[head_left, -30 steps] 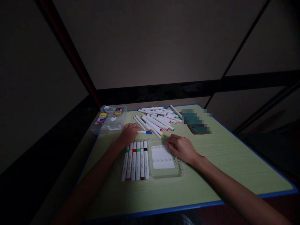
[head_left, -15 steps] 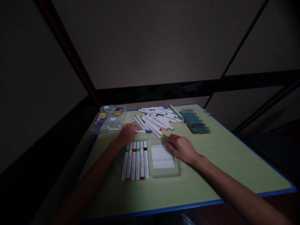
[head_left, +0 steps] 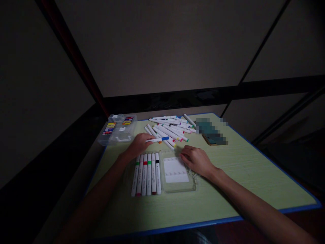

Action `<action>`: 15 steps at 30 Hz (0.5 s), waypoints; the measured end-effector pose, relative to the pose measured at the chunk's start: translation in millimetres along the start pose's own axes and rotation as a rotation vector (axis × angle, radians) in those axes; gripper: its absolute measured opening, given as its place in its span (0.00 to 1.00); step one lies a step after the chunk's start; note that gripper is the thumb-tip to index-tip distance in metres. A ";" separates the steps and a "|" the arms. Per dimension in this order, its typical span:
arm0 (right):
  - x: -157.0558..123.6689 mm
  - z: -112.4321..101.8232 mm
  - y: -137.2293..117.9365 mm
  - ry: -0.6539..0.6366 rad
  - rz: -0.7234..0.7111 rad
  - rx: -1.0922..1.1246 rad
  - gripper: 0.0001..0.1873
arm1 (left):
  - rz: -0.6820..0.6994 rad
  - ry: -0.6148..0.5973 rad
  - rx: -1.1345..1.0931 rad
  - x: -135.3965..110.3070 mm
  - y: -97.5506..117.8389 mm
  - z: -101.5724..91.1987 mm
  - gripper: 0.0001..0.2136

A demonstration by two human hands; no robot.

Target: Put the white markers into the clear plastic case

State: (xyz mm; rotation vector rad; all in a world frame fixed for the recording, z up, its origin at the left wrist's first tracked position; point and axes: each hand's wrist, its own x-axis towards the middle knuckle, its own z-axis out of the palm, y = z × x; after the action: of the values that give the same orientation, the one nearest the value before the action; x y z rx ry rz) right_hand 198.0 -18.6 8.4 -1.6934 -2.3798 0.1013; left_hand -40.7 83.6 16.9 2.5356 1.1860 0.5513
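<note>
My left hand is closed on a white marker whose blue end points right, held near the loose pile. Below it, several white markers lie side by side in one half of an open clear plastic case. The case's other half has a white printed card in it. My right hand rests at this half's upper right corner with its fingers curled together; whether they grip the edge is hidden. Beyond both hands lies a loose pile of white markers with coloured ends.
A clear plastic box with a handle and colourful labels stands at the table's back left. At the right of the pile lies a dark green item, partly pixelated. The pale green table has a blue edge, with a panelled wall behind.
My left hand has lifted the blue-ended marker off the pile's near side, and its blue end has moved up and to the right. My right hand has stayed in place.
</note>
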 end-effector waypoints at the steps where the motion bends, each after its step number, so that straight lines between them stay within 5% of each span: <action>1: -0.1 0.5 0.4 0.007 -0.002 0.005 0.12 | -0.013 -0.001 -0.037 -0.3 3.5 -1.6 0.12; 8: 1.6 5.3 5.3 0.201 0.018 0.391 0.13 | -0.069 -0.086 -0.244 -2.5 28.0 -10.9 0.13; 15: 6.7 2.1 1.5 0.285 0.120 1.034 0.20 | -0.027 -0.182 -0.314 -5.6 45.2 -9.0 0.12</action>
State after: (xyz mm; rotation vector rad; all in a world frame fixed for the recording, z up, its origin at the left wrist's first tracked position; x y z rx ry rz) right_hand 196.8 -11.7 7.0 -1.1955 -1.5331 0.8667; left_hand -17.9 52.1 42.1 2.2472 0.9820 0.4487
